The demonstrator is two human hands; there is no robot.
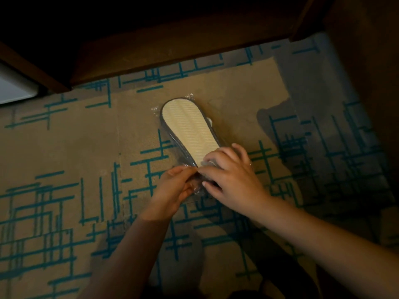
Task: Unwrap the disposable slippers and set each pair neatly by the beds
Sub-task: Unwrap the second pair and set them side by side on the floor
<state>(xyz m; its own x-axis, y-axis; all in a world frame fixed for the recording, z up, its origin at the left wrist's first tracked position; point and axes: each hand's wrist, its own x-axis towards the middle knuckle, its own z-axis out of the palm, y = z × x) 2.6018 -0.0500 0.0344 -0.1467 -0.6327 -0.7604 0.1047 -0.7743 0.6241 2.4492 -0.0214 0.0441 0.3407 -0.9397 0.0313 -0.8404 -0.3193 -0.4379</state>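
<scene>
A pair of disposable slippers [187, 126] lies sole-up on the carpet, cream sole with a dark rim, still inside a clear plastic wrapper [156, 110]. My left hand [176, 186] pinches the wrapper's near end. My right hand [232, 175] rests over the slippers' near end, its fingers gripping the plastic there. The heel end of the slippers is hidden under both hands.
The floor is a tan carpet [86, 147] with teal line patterns. Dark wooden furniture [172, 46] runs along the top, with another dark panel [371, 83] at the right. A pale surface [15, 87] shows at the far left edge.
</scene>
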